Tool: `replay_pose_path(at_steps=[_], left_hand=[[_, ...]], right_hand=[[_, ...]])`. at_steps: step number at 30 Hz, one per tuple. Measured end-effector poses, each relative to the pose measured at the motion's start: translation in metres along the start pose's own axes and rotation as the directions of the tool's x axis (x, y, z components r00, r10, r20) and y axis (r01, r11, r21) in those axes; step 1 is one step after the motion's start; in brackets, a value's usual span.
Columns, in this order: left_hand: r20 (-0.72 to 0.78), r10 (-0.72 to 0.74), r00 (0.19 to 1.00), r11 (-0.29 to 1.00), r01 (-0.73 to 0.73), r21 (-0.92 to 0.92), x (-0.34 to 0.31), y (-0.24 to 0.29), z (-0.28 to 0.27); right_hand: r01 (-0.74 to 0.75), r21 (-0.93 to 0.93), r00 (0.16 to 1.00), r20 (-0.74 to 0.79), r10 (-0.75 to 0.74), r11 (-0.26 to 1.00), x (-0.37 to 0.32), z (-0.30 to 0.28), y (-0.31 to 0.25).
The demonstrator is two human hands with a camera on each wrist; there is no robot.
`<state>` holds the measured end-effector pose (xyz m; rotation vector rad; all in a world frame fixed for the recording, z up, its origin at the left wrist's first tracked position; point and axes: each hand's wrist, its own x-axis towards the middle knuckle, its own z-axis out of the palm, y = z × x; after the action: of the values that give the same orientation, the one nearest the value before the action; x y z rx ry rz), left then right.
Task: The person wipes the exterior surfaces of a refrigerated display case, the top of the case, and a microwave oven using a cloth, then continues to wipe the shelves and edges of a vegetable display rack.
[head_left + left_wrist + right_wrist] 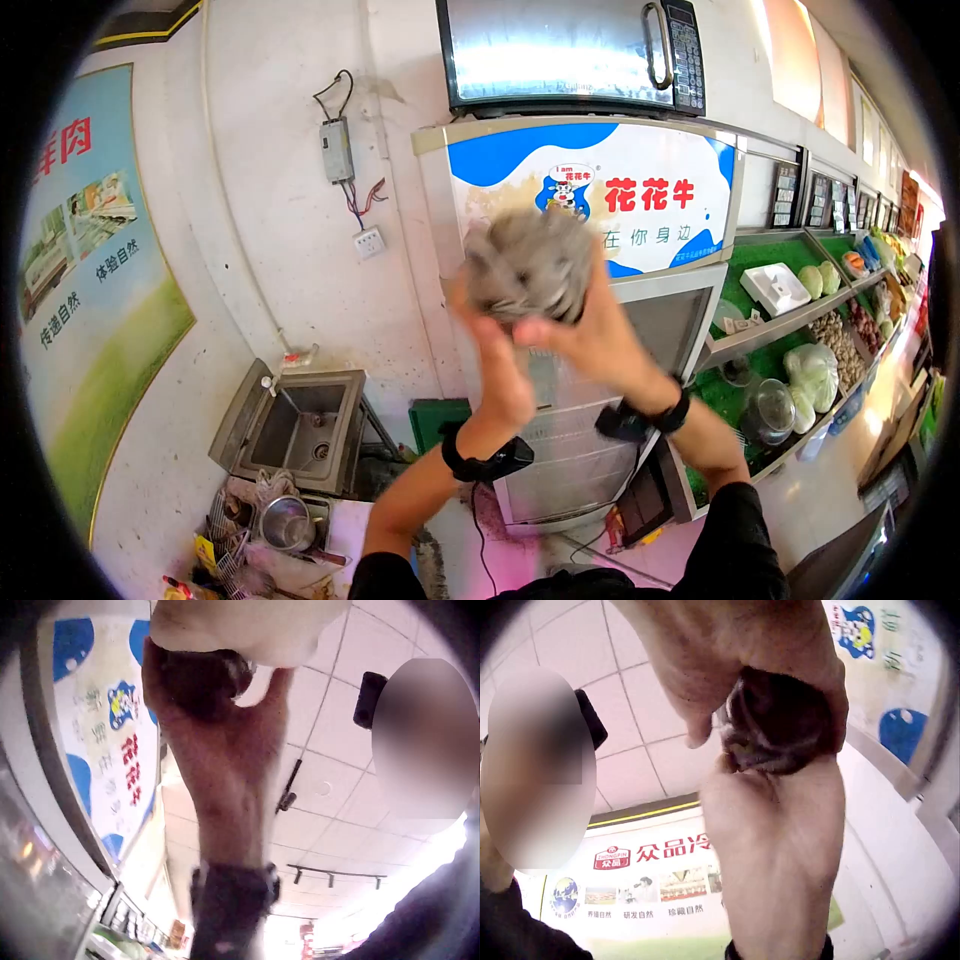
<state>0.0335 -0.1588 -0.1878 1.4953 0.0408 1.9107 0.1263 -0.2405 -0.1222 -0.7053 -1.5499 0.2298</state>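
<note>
A grey, rounded bundle with folds, blurred in the head view (pixel 530 265), is held up at about chest height or higher between both hands. My left hand (pixel 500 368) grips it from the left and below, while my right hand (pixel 607 335) curls round its right side, thumb across the lower front. The bundle looks dark in the left wrist view (pixel 201 679), where the right hand (pixel 225 739) cups it under the pale left hand (pixel 247 630). In the right wrist view, the bundle (pixel 780 720) sits between the right hand (pixel 742 637) and the left hand (pixel 772 806).
Behind the hands stands a tall cooler (pixel 690 190) with a microwave (pixel 560 50) on top. A metal sink (pixel 305 440) is at lower left, near a pot (pixel 288 523). Produce shelves (pixel 755 340) line the right. Cables (pixel 480 540) hang below the forearms.
</note>
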Motion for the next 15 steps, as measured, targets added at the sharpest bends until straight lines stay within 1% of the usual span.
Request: replay_pose_path(at_steps=[1, 2, 3, 4, 5, 6, 7, 8, 9, 10, 11, 12, 13, 14, 15], left_hand=[[0.144, 0.026, 0.989, 0.953, 0.019, -0.302, 0.006, -0.005, 0.008], [0.145, 0.024, 0.989, 0.954, 0.021, -0.3, 0.022, -0.004, 0.013], [0.362, 0.146, 0.921, 0.989, -0.142, -0.036, 0.044, 0.007, 0.017], [0.535, 0.111, 0.838, 0.979, -0.185, 0.086, 0.069, 0.027, 0.018], [0.687, 0.073, 0.723, 0.947, -0.267, 0.18, 0.094, 0.048, 0.019], [0.777, -0.023, 0.629, 0.964, -0.191, 0.183, 0.13, 0.073, 0.012], [0.853, -0.039, 0.521, 0.967, -0.194, 0.163, 0.178, 0.078, 0.004], [0.852, -0.043, 0.522, 0.947, -0.25, 0.201, 0.222, 0.082, -0.002], [0.85, -0.047, 0.524, 0.922, -0.304, 0.239, 0.266, 0.085, -0.008], [0.769, -0.018, 0.639, 0.855, -0.388, 0.343, 0.298, 0.088, -0.012], [0.737, -0.013, 0.676, 0.882, -0.34, 0.327, 0.324, 0.087, -0.017], [0.702, -0.009, 0.712, 0.906, -0.291, 0.306, 0.345, 0.086, -0.018], [0.698, -0.003, 0.716, 0.906, -0.293, 0.304, 0.366, 0.076, -0.016], [0.666, 0.005, 0.746, 0.876, -0.324, 0.356, 0.383, 0.062, -0.012], [0.633, 0.017, 0.774, 0.842, -0.352, 0.409, 0.403, 0.048, -0.008]], right_hand=[[0.021, -0.068, 0.998, -0.054, -0.025, 0.997, 0.021, -0.009, -0.014], [-0.009, -0.056, 0.999, -0.047, 0.006, 0.998, 0.037, -0.019, -0.026], [-0.039, -0.046, 0.999, -0.039, 0.037, 0.998, 0.053, -0.032, -0.036], [-0.041, -0.072, 0.998, -0.041, 0.038, 0.997, 0.067, -0.045, -0.045], [-0.046, -0.101, 0.998, -0.044, 0.042, 0.994, 0.083, -0.06, -0.052], [0.035, -0.317, 0.998, -0.033, -0.048, 0.948, 0.104, -0.085, -0.058], [0.113, -0.515, 0.991, -0.002, -0.133, 0.85, 0.13, -0.106, -0.065], [0.404, -0.605, 0.901, 0.133, -0.414, 0.686, 0.166, -0.119, -0.074], [0.434, -0.695, 0.863, 0.137, -0.486, 0.573, 0.187, -0.123, -0.092], [0.439, -0.777, 0.82, 0.141, -0.555, 0.451, 0.208, -0.126, -0.11], [0.212, -0.867, 0.877, -0.034, -0.479, 0.451, 0.22, -0.124, -0.125], [0.219, -0.868, 0.877, -0.025, -0.48, 0.446, 0.247, -0.133, -0.124], [0.276, -0.919, 0.855, 0.102, -0.509, 0.28, 0.28, -0.14, -0.124], [0.33, -0.938, 0.822, 0.232, -0.52, 0.104, 0.305, -0.149, -0.124], [0.296, -0.906, 0.928, 0.197, -0.316, 0.303, 0.299, -0.124, -0.139]])
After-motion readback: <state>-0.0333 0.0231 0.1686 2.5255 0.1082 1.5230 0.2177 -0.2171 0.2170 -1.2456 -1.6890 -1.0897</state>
